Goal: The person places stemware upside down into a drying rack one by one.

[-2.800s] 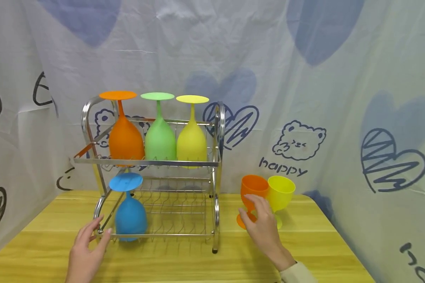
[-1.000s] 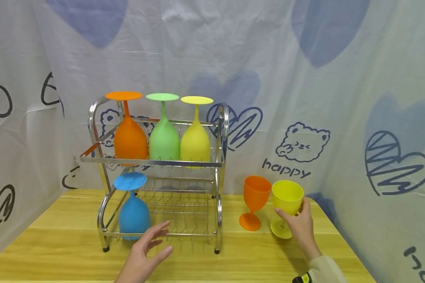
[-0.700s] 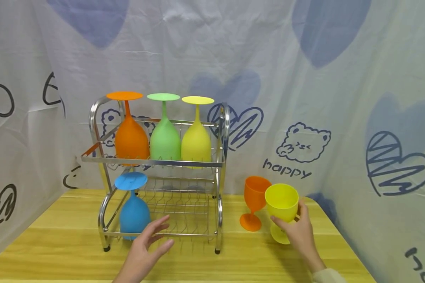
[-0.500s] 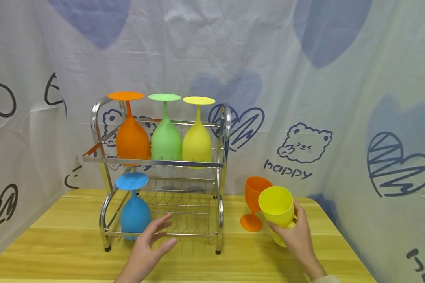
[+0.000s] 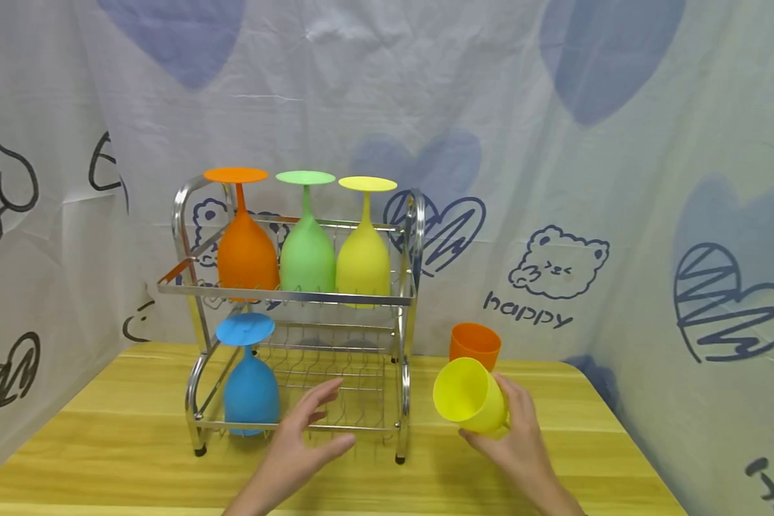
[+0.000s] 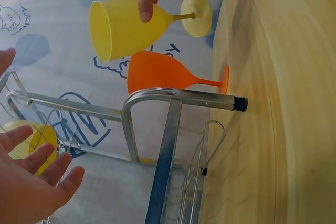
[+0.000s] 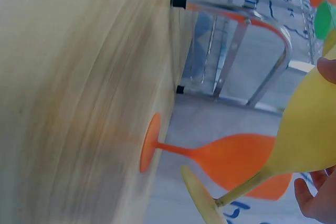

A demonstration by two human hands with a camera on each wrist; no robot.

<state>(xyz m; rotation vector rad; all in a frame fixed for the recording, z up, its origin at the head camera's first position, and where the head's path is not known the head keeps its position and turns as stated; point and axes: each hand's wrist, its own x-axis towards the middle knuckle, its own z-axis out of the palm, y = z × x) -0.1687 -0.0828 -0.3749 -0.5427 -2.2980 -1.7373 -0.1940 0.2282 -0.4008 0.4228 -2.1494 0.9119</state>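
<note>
My right hand (image 5: 519,448) grips a yellow plastic goblet (image 5: 490,407) by its bowl, raised off the table and tilted with its mouth to the left. In the right wrist view the goblet's foot (image 7: 202,195) is clear of the tabletop. Just behind it an orange goblet (image 5: 476,342) stands upright, partly hidden in the head view. My left hand (image 5: 297,444) holds nothing; its fingers are spread before the lower tier of a metal dish rack (image 5: 297,295). On that tier's left end a blue goblet (image 5: 250,390) sits upside down.
Upside down on the upper tier stand orange (image 5: 247,254), green (image 5: 307,258) and yellow (image 5: 362,261) goblets, side by side. The rack rests on a wooden table (image 5: 129,437). A printed cloth (image 5: 555,179) hangs behind and at both sides.
My right hand went from beside the orange goblet to the yellow one, took hold, lifted it, tilted it and carried it left. My left hand shifted right from the rack's left side.
</note>
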